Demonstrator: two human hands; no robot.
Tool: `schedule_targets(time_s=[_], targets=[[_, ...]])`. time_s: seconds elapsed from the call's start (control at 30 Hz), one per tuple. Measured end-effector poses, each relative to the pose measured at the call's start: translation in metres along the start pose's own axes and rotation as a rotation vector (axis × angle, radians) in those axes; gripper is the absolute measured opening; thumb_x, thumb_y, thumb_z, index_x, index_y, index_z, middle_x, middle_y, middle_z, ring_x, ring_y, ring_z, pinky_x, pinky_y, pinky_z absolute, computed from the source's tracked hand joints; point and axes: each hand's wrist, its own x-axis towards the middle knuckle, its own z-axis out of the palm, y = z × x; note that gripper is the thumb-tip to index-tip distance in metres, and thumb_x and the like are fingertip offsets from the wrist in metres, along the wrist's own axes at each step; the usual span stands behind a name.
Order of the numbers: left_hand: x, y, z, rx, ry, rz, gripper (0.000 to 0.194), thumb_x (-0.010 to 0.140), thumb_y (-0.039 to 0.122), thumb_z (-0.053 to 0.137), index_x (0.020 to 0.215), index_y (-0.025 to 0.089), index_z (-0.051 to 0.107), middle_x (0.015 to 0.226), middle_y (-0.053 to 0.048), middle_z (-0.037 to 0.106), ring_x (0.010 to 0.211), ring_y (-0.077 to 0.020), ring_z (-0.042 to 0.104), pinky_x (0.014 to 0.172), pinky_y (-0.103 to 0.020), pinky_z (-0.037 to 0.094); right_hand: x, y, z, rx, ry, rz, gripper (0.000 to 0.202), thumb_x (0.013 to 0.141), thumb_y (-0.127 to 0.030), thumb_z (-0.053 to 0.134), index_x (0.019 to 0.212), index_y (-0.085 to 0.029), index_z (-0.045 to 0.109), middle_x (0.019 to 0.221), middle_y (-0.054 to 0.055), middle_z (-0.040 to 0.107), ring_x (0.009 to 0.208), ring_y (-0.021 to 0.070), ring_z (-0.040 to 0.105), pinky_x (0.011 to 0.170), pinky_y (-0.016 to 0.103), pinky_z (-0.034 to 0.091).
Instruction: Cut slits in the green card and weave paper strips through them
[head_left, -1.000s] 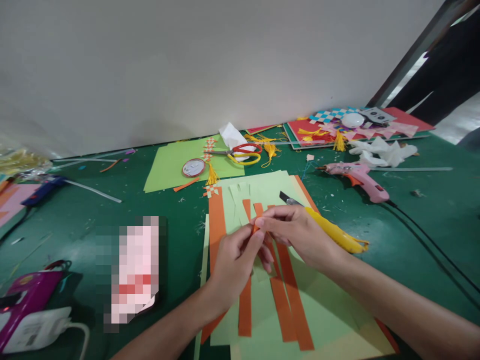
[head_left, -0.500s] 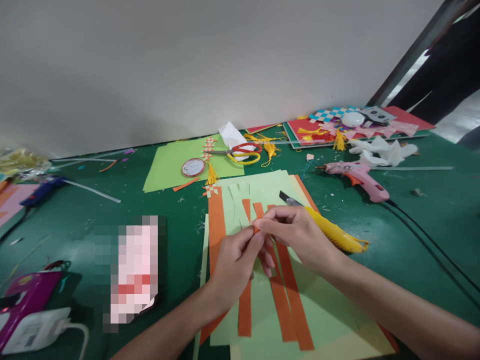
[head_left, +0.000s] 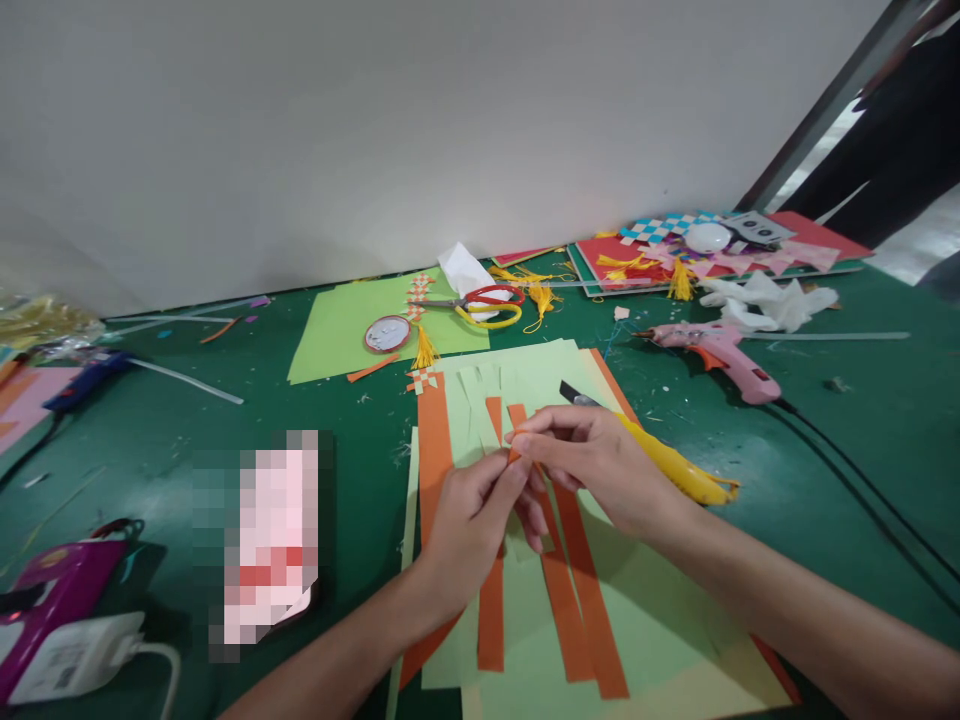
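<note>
Between the fingertips of my left hand (head_left: 476,515) and my right hand (head_left: 592,455) is a small orange paper strip (head_left: 514,453). Both hands pinch it, and the fingers hide most of its length. Below them lie light green paper sheets (head_left: 660,630), with several loose orange strips (head_left: 600,610) and thin pale green strips (head_left: 472,400) on top. A yellow-handled craft knife (head_left: 675,465) rests just beyond my right hand, its dark blade pointing to the upper left. A small orange and green checkered woven piece (head_left: 423,380) sits at the sheets' far left corner.
Scissors (head_left: 487,307), a round tin lid (head_left: 387,334) and a yellow tassel (head_left: 425,347) lie on a bright green sheet (head_left: 322,335). At right is a pink glue gun (head_left: 720,355) with a trailing cord. A pixelated pink object (head_left: 274,540) and a purple device (head_left: 64,600) are at left.
Both hands stay in nearly the same place. The right fingertips have shifted slightly on the orange strip, and a bit more of it shows.
</note>
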Motion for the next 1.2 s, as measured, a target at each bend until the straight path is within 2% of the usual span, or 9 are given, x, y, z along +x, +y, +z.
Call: schedule_targets(time_s=[0.13, 0.3, 0.53, 0.9, 1.2], targets=[[0.0001, -0.0017, -0.0002, 0.001, -0.005, -0.006, 0.033, 0.097, 0.036, 0.046, 0.072, 0.017, 0.057, 0.057, 0.0, 0.064, 0.047, -0.011, 0.059, 0.051, -0.021, 0.048, 0.0, -0.0018, 0.0, 0.015, 0.007, -0.028, 0.025, 0.08, -0.042, 0.071, 0.071, -0.019, 0.067, 0.062, -0.002, 0.058, 0.048, 0.0073, 0.039, 0.046, 0.025, 0.03], [-0.0008, -0.0057, -0.001, 0.008, -0.017, 0.006, 0.034, 0.097, 0.037, 0.047, 0.071, 0.017, 0.056, 0.057, 0.0, 0.064, 0.047, -0.0108, 0.06, 0.053, -0.021, 0.049, -0.0013, 0.0013, -0.0008, -0.002, -0.02, -0.08, 0.026, 0.084, -0.039, 0.068, 0.068, -0.019, 0.063, 0.055, -0.003, 0.055, 0.046, 0.0072, 0.043, 0.047, 0.024, 0.033], [-0.0002, -0.005, -0.0005, 0.002, -0.024, 0.021, 0.035, 0.097, 0.037, 0.047, 0.071, 0.017, 0.057, 0.057, 0.001, 0.063, 0.047, -0.0102, 0.06, 0.051, -0.019, 0.048, -0.0024, 0.0058, -0.0013, -0.017, -0.008, -0.114, 0.025, 0.085, -0.036, 0.069, 0.068, -0.019, 0.061, 0.051, -0.005, 0.054, 0.04, 0.0066, 0.041, 0.041, 0.022, 0.029], [-0.0005, -0.0045, 0.0001, -0.013, -0.021, 0.086, 0.032, 0.098, 0.035, 0.048, 0.075, 0.016, 0.061, 0.063, 0.0, 0.064, 0.053, -0.0101, 0.061, 0.055, -0.019, 0.051, -0.0032, 0.002, -0.0002, 0.03, -0.072, -0.094, 0.028, 0.088, -0.037, 0.066, 0.068, -0.019, 0.059, 0.048, -0.006, 0.053, 0.039, 0.0069, 0.044, 0.04, 0.021, 0.029], [-0.0021, -0.0011, -0.0009, -0.054, -0.017, 0.069, 0.033, 0.099, 0.032, 0.047, 0.074, 0.016, 0.061, 0.06, 0.0, 0.065, 0.051, -0.0095, 0.06, 0.054, -0.019, 0.051, -0.0032, 0.0041, -0.0011, 0.081, -0.08, -0.112, 0.021, 0.089, -0.029, 0.066, 0.071, -0.019, 0.063, 0.046, -0.007, 0.048, 0.04, 0.0047, 0.038, 0.041, 0.02, 0.027]])
